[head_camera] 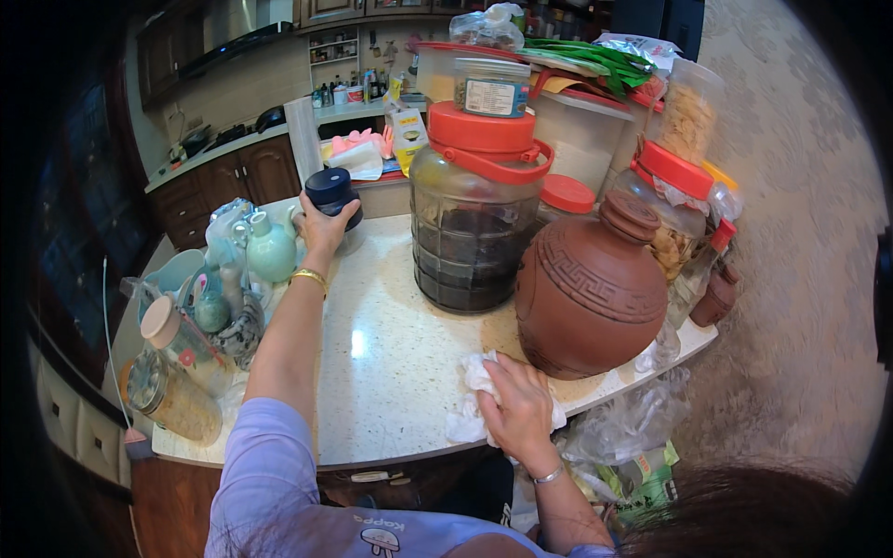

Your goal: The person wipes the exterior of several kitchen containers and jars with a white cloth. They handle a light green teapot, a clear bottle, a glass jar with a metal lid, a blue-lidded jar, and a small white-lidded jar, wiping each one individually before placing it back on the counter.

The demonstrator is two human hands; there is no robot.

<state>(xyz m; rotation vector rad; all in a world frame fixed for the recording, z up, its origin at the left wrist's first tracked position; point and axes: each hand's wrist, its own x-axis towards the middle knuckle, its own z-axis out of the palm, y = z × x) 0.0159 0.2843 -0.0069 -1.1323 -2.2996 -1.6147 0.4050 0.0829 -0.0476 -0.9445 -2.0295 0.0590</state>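
My left hand (326, 222) reaches to the far left of the speckled stone countertop (377, 349), its fingers wrapped around a dark-lidded jar (332, 192). Close beside that hand stands a pale green ceramic ewer (271, 245). Near the front edge, my right hand (518, 404) presses a crumpled white cloth or tissue (466, 417) on the counter. Just behind it rests a brown clay jar (593, 300) with a carved key-pattern band. Left of the clay jar is a large glass jar (474, 244) with a red lid and dark contents.
A glass jar (183, 404) and a lidded bottle (188, 349) crowd the left edge. A small tub (492, 87) tops the red lid. At right, a red-lidded jar (673, 188) carries a clear canister (691, 111). Plastic bags (621, 425) lie below the right edge.
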